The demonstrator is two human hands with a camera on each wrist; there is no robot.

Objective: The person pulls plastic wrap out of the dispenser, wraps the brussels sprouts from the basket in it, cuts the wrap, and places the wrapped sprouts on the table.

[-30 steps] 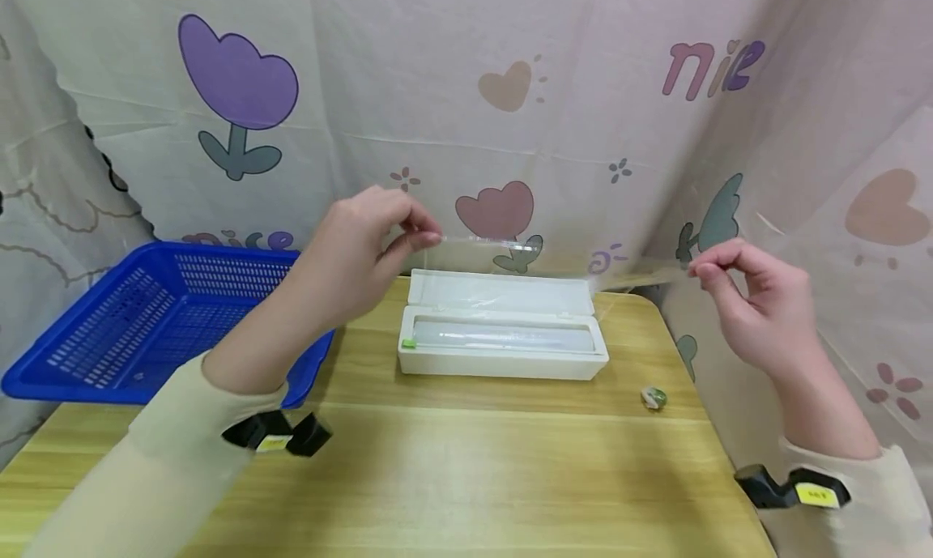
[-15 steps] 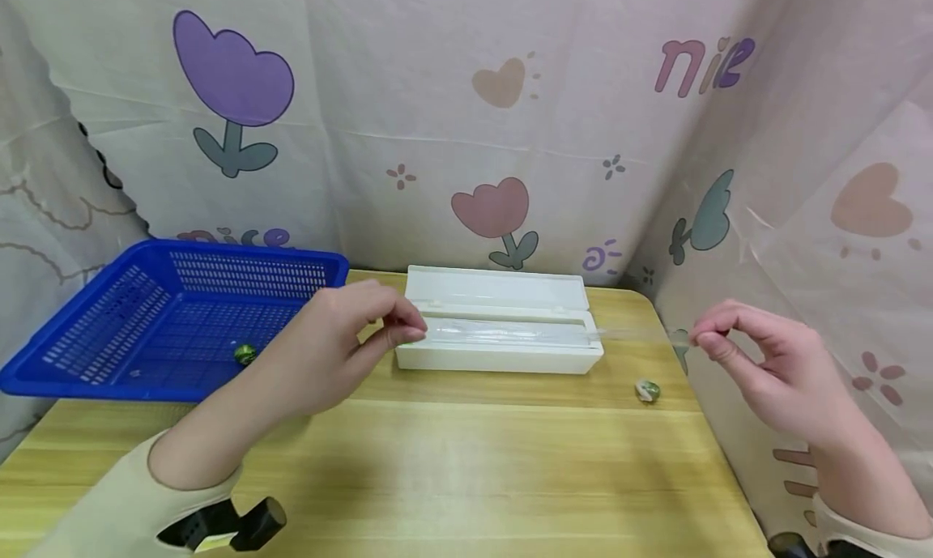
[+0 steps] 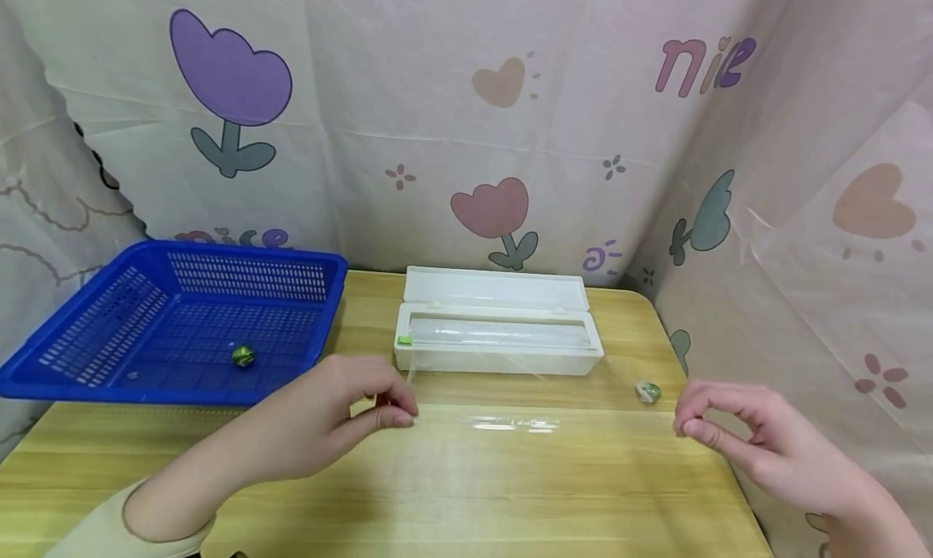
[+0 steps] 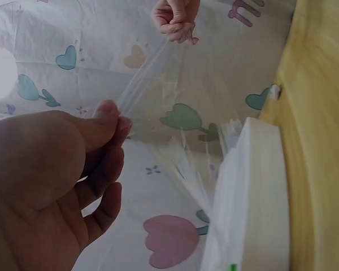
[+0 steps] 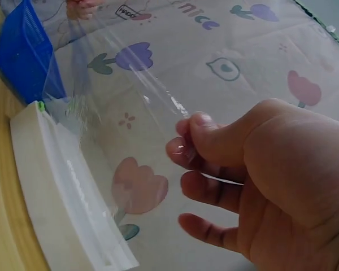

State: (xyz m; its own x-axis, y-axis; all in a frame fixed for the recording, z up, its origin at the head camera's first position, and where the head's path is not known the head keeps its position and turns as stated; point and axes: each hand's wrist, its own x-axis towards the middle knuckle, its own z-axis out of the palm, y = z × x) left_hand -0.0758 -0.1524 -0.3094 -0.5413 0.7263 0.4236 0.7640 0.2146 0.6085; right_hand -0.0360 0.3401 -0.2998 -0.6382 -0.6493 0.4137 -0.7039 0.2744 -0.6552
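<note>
Clear cling film is stretched between my two hands over the front part of the table. My left hand pinches its left corner between thumb and forefinger; my right hand pinches the right corner the same way. Behind the film is a white cling film box with its lid raised. A film roll lies inside, and a green slider sits at the front left of the box. In the right wrist view, the film spans from the box to my fingers.
At the left is a blue plastic basket with a small green wrapped ball in it. Another small green and white thing lies on the wooden table, right of the box. A patterned curtain hangs behind.
Both hands have come down and toward me, from above the box to in front of it, drawing the film out over the table. The box stays in place.
</note>
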